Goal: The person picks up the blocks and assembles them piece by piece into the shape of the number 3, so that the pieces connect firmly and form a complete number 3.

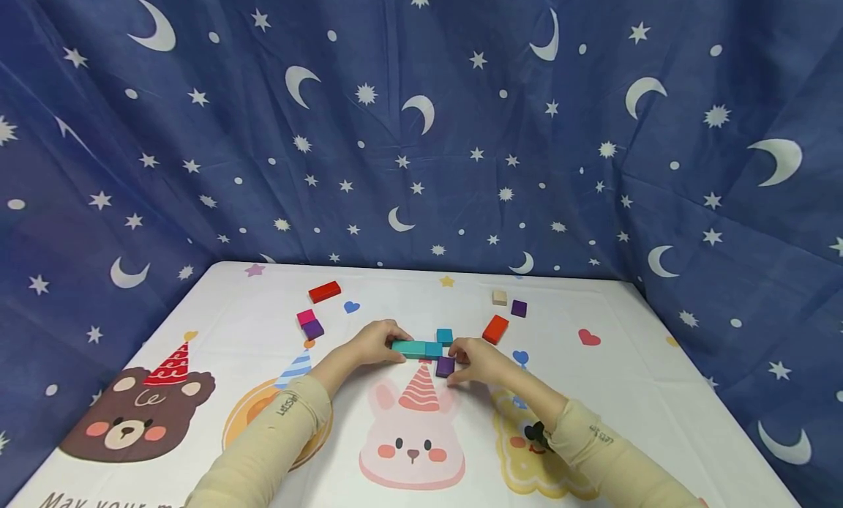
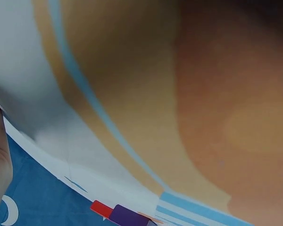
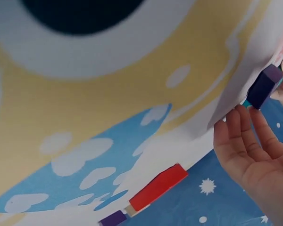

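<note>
Thumb and fingers of my left hand (image 1: 377, 342) pinch the left end of a long teal block (image 1: 410, 349) on the table. A blue cube (image 1: 433, 350) lies against that block's right end. My right hand (image 1: 479, 361) pinches a purple block (image 1: 446, 367) just below the blue cube, its thumb on the near side and fingers on the far side. In the right wrist view, the purple block (image 3: 264, 88) shows between the thumb and fingertips. Behind the row lies another blue block (image 1: 444, 337). Only a sliver of the left hand (image 2: 0, 155) shows in the left wrist view.
Back left are a red block (image 1: 325, 292), a pink block (image 1: 306, 317) and a purple block (image 1: 312, 329). At back right lie a red block (image 1: 495, 329), a plain wood cube (image 1: 499, 298) and a purple cube (image 1: 519, 308). A star-patterned curtain (image 1: 461, 127) hangs behind the table.
</note>
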A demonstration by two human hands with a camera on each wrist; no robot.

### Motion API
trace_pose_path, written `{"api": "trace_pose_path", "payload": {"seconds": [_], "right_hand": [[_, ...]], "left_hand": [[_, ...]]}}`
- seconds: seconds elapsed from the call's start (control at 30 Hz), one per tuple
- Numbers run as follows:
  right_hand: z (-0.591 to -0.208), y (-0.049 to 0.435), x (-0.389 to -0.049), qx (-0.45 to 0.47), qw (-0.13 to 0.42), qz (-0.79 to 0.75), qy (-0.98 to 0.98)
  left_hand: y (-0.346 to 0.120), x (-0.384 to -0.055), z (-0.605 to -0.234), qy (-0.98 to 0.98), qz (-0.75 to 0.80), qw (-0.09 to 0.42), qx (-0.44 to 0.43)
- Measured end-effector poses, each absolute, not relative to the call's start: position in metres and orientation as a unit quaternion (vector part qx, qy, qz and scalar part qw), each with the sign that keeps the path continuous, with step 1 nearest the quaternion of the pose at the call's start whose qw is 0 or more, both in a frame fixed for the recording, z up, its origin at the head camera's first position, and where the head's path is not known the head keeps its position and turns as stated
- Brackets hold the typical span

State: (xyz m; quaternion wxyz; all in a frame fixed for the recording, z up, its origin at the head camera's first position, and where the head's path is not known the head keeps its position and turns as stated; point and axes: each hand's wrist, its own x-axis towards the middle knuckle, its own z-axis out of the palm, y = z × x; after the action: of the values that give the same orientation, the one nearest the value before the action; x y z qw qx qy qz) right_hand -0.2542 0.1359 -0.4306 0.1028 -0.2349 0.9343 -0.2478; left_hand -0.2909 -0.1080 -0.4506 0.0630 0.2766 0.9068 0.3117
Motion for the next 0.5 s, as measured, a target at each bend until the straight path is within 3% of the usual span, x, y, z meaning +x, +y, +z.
{"api": "trace_pose_path", "payload": {"seconds": [0.5], "right_hand": [[-0.4306,0.1456,-0.2593,-0.249,0.121,-0.298,0.913]], "left_hand": [[-0.1078,-0.2897,-0.4482,0.908,0.309,0.065,0.275]]}}
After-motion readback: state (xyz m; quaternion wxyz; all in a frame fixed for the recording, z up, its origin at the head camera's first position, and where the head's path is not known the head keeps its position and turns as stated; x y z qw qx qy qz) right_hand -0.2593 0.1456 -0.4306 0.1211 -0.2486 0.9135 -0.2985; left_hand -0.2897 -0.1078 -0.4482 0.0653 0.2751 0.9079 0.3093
